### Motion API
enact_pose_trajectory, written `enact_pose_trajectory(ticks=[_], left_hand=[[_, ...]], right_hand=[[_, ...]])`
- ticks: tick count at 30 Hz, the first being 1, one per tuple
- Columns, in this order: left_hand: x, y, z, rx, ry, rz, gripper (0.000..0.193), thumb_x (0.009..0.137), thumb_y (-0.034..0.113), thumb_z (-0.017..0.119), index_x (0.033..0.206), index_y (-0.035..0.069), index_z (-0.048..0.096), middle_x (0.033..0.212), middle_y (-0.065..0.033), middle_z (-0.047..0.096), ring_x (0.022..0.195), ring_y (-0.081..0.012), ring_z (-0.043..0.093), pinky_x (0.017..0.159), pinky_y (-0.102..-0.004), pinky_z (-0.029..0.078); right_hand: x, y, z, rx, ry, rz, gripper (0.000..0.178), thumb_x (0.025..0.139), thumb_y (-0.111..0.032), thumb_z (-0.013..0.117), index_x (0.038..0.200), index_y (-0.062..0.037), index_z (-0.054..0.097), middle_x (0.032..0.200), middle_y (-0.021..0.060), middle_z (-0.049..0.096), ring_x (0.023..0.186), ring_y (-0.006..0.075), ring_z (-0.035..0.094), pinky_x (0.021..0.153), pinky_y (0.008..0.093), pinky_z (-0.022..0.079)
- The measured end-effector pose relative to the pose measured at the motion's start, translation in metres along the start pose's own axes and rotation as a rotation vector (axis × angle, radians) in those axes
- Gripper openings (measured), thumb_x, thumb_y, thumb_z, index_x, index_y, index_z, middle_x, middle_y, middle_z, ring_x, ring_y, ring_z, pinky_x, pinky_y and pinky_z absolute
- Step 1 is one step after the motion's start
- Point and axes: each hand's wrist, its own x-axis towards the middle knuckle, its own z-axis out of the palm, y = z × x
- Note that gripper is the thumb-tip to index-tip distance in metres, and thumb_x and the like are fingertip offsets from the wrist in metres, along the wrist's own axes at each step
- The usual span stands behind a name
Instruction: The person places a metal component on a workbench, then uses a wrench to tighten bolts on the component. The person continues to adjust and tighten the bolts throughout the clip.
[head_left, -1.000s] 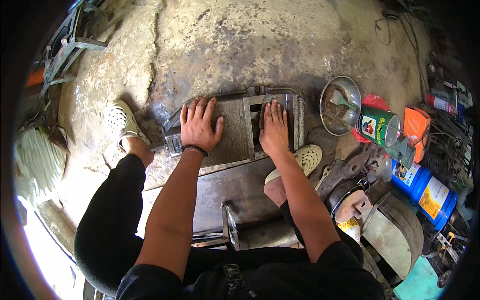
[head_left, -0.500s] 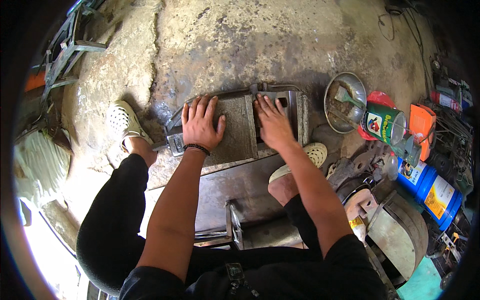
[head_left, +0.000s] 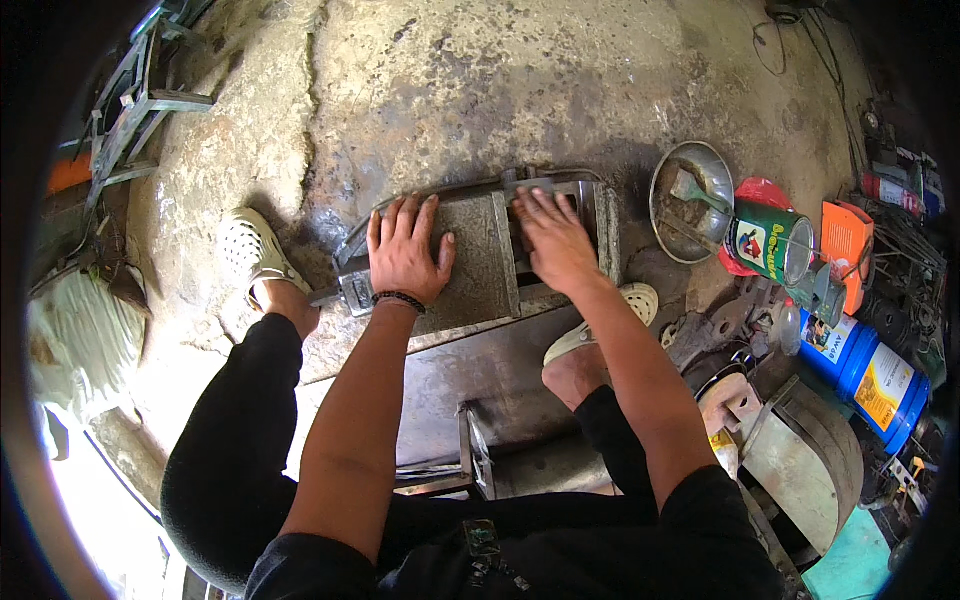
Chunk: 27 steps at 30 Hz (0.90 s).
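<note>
A heavy, worn metal block shaped like a machine vise (head_left: 468,265) lies on the floor between my feet. My left hand (head_left: 408,250) rests palm down on its broad flat top, fingers a little apart and holding nothing. Over the recessed section to the right lies my right hand (head_left: 555,235), fingers stretched out and slightly smeared by motion. A flat grey piece (head_left: 528,184) shows at its fingertips; I cannot tell whether it is loose. The palm hides part of the dark recess.
To the right sit a metal bowl (head_left: 718,170) with a paintbrush (head_left: 690,188), a green can (head_left: 755,243), an orange case (head_left: 846,250) and a blue bucket (head_left: 845,350). A metal frame (head_left: 150,100) stands at far left. A metal sheet (head_left: 430,400) lies nearer me.
My right hand has shifted slightly on the recessed section, and the grey piece at its fingertips now shows more. My left hand stays on the flat top. The whole view has moved slightly.
</note>
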Motion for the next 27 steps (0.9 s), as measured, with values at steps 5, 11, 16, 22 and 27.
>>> enact_pose_trajectory(ticks=[5,11,16,22,27], left_hand=[[0.000,0.000,-0.001,-0.016,-0.001,0.001,0.056,0.091,0.038,0.054,0.141,0.014,0.048,0.143,-0.0093,0.048,0.136,-0.0300,0.039,0.117,-0.0509,0.021],[0.000,0.000,-0.001,-0.023,-0.003,-0.010,0.055,0.091,0.039,0.053,0.141,0.015,0.048,0.143,-0.0099,0.048,0.137,-0.0303,0.039,0.118,-0.0509,0.020],[0.000,0.001,-0.001,-0.027,-0.003,-0.012,0.055,0.091,0.038,0.054,0.141,0.015,0.048,0.143,-0.0097,0.048,0.137,-0.0298,0.039,0.118,-0.0503,0.019],[0.000,0.000,-0.002,-0.029,0.002,-0.014,0.055,0.091,0.038,0.054,0.140,0.015,0.048,0.143,-0.0093,0.048,0.138,-0.0287,0.038,0.118,-0.0500,0.019],[0.000,0.000,-0.001,-0.026,-0.008,-0.013,0.055,0.091,0.038,0.054,0.141,0.014,0.048,0.143,-0.0100,0.048,0.137,-0.0289,0.038,0.118,-0.0506,0.019]], right_hand=[[-0.001,0.003,0.002,0.013,0.000,-0.006,0.076,0.079,-0.003,0.064,0.150,-0.0019,0.034,0.161,0.0127,0.025,0.148,0.0292,0.025,0.122,0.0434,0.018],[-0.003,0.005,-0.001,-0.038,0.012,0.061,0.077,0.078,-0.004,0.063,0.150,-0.0034,0.034,0.160,0.0116,0.027,0.147,0.0292,0.027,0.122,0.0437,0.018],[0.001,-0.005,-0.003,0.014,0.044,0.173,0.076,0.082,-0.007,0.063,0.151,-0.0008,0.032,0.160,0.0147,0.025,0.147,0.0307,0.026,0.122,0.0407,0.019],[0.000,0.003,-0.004,-0.064,0.032,0.063,0.074,0.080,-0.005,0.063,0.149,-0.0027,0.036,0.160,0.0124,0.027,0.147,0.0306,0.026,0.122,0.0456,0.019],[-0.002,-0.001,-0.003,-0.062,0.049,0.089,0.077,0.078,-0.004,0.064,0.150,-0.0048,0.035,0.161,0.0114,0.026,0.147,0.0299,0.028,0.122,0.0461,0.019]])
